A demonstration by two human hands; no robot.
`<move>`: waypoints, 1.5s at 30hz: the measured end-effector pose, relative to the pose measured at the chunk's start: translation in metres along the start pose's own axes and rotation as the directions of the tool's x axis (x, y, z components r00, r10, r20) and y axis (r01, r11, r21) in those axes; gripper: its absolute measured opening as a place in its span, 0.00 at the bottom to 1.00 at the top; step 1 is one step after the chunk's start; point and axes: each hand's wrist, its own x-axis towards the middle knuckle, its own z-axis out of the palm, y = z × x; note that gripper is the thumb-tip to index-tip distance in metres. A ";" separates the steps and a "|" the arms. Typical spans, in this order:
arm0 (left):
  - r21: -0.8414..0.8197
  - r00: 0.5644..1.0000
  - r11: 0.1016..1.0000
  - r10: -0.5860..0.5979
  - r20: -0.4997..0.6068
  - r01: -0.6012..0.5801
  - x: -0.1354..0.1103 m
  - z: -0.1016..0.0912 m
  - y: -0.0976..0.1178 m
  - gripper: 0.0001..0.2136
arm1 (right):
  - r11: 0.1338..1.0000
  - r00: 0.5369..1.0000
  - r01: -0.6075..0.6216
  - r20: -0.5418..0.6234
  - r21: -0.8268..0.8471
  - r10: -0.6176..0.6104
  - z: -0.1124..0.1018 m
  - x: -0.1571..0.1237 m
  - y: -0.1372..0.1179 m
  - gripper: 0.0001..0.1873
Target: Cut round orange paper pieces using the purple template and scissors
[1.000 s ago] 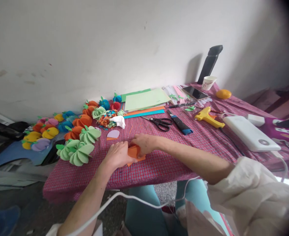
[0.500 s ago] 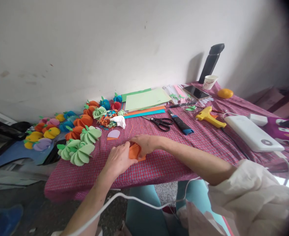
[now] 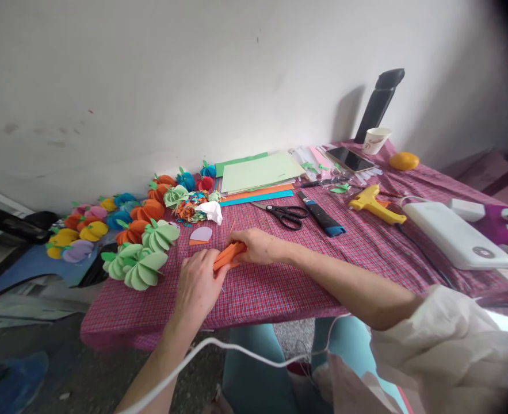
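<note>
Both hands grip a small stack of orange paper pieces (image 3: 228, 256) over the front part of the table. My left hand (image 3: 199, 282) is closed on its left end, thumb on the near side. From the right, my right hand (image 3: 254, 246) holds the other end with bent fingers. The sheet edges show as thin layers between the hands; their exact outline is partly covered. Just beyond my left hand lies a purple rounded paper piece (image 3: 201, 234) on top of an orange one. Black-handled scissors (image 3: 286, 214) rest behind my right hand.
Finished paper pumpkins (image 3: 144, 267) crowd the table's left side beside crumpled scraps (image 3: 191, 208). Coloured sheets (image 3: 260, 172) lie at the back. To the right are a utility knife (image 3: 320, 215), yellow glue gun (image 3: 377, 204), white power bank (image 3: 458, 236), cup (image 3: 375, 141) and orange fruit (image 3: 404, 161).
The orange paper has been raised and tilted so that its layered edges now face up. My hands have shifted slightly to the left, and the view has moved a little.
</note>
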 end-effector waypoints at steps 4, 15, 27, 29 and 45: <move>-0.077 1.000 0.997 -0.013 0.026 0.015 0.001 0.012 -0.006 0.09 | 0.998 0.998 0.056 0.033 0.040 -0.057 0.004 -0.001 0.009 0.26; -0.180 0.996 0.982 -0.047 0.069 0.059 0.006 0.021 -0.001 0.11 | 0.990 0.998 0.043 0.040 -0.135 -0.038 0.017 -0.002 0.019 0.45; -0.759 0.896 0.534 -0.420 0.143 0.372 0.010 0.017 -0.037 0.18 | 0.986 0.979 -0.040 -0.189 0.161 0.071 0.012 0.000 0.019 0.36; -0.794 0.886 0.483 -0.440 0.145 0.370 0.010 0.018 -0.037 0.19 | 0.957 0.975 -0.067 -0.185 0.284 0.123 0.016 0.002 0.020 0.30; -0.858 0.862 -0.106 0.131 0.490 0.503 0.021 0.008 -0.008 0.20 | 0.855 0.997 0.036 0.038 0.518 -0.066 -0.010 -0.003 0.024 0.09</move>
